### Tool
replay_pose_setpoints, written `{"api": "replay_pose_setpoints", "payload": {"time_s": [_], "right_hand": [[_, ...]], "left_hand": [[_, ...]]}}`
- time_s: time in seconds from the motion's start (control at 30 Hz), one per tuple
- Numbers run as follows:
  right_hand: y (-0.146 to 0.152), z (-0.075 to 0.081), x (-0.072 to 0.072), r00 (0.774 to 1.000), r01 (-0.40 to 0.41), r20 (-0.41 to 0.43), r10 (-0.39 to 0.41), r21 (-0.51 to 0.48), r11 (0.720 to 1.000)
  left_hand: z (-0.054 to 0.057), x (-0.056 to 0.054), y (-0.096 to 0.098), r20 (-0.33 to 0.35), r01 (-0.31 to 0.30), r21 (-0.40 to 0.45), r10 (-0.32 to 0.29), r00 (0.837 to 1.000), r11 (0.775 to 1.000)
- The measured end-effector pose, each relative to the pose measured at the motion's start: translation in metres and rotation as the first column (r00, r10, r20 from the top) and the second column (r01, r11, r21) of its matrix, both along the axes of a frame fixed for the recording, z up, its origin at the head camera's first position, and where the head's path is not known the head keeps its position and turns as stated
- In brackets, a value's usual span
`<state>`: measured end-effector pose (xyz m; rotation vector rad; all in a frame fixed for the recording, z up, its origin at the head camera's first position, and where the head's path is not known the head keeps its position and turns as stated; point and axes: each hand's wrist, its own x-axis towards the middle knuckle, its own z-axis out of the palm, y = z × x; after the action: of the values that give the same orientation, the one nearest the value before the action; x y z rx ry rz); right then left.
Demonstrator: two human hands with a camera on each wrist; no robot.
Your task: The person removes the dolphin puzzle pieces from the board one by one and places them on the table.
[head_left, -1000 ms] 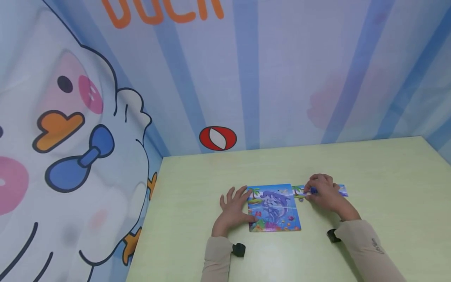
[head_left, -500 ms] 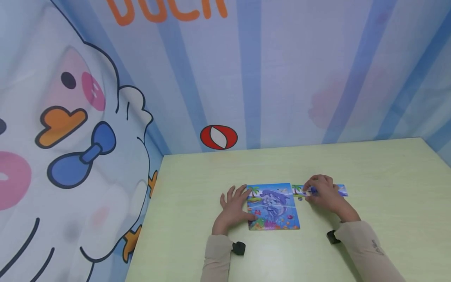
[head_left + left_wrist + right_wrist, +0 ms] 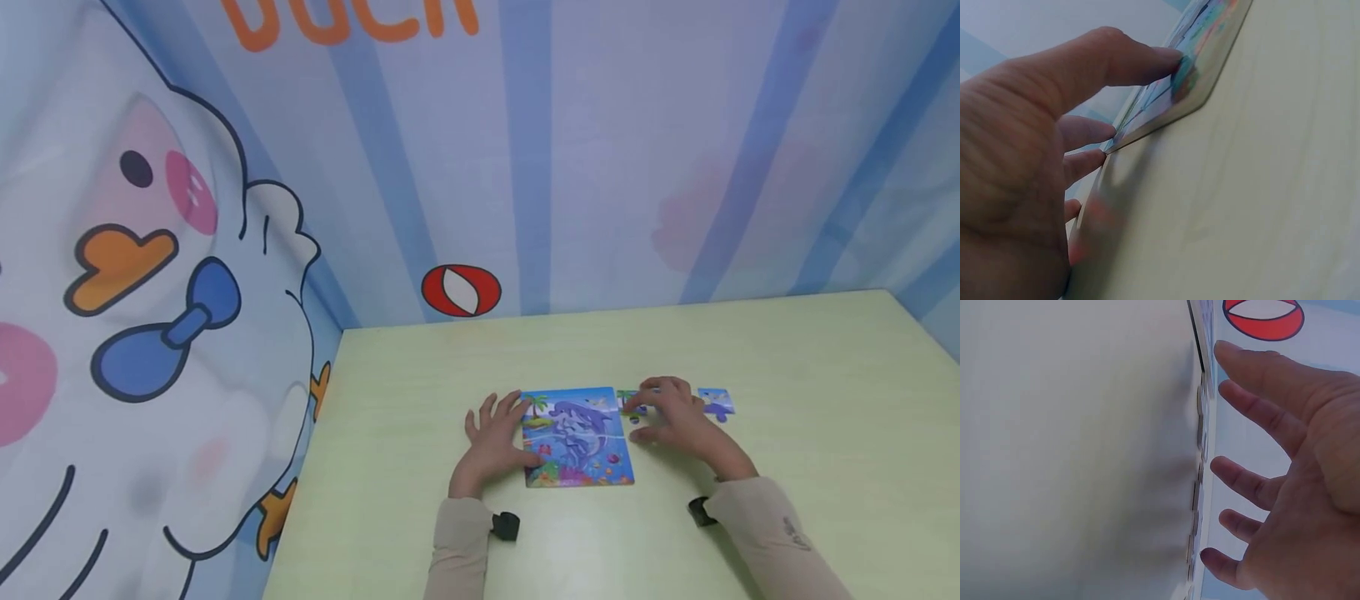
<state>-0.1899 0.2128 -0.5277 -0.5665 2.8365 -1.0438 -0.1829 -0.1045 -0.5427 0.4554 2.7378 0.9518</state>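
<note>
A square dolphin picture board (image 3: 577, 442) lies flat on the table. My left hand (image 3: 495, 442) rests at its left side, fingers spread; in the left wrist view the thumb (image 3: 1147, 65) lies on the picture near a corner. Right of the board runs a row of jigsaw puzzle pieces, with a palm tree piece (image 3: 624, 402) beside the board and a blue and purple piece (image 3: 716, 401) at the far end. My right hand (image 3: 675, 421) is over the row with thumb and fingers apart, holding nothing. It hides the middle pieces.
The pale table (image 3: 420, 375) reaches back to a striped fabric backdrop (image 3: 600, 167). A fabric panel with a large printed duck (image 3: 225, 333) stands along the left side. Small black wrist cameras (image 3: 506, 526) sit at both cuffs.
My right hand has shifted slightly left along the row and its thumb and fingers have parted, uncovering the piece at the right end. The left hand stays on the board.
</note>
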Motion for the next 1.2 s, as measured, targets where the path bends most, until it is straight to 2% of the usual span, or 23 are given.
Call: {"api": "replay_pose_setpoints", "payload": {"time_s": [0.37,0.8,1.03,1.2], "right_hand": [[-0.020,0.002,0.005,1.000,-0.023,-0.001,0.023,0.050,0.998],[-0.028,0.000,0.006,0.999,-0.031,-0.009,0.032,0.081,0.996],[-0.035,0.003,0.006,1.000,-0.006,0.012,0.005,0.072,0.997],[-0.038,0.006,0.006,1.000,0.008,-0.029,-0.005,0.125,0.992]], "left_hand": [[0.000,0.001,0.000,0.000,0.001,0.006,-0.001,1.000,1.000],[0.001,0.002,-0.001,-0.011,0.008,-0.008,-0.008,1.000,1.000],[0.005,0.003,-0.001,0.004,-0.001,-0.004,0.001,1.000,1.000],[0.005,0.002,0.000,0.012,-0.004,-0.011,0.004,1.000,1.000]]}}
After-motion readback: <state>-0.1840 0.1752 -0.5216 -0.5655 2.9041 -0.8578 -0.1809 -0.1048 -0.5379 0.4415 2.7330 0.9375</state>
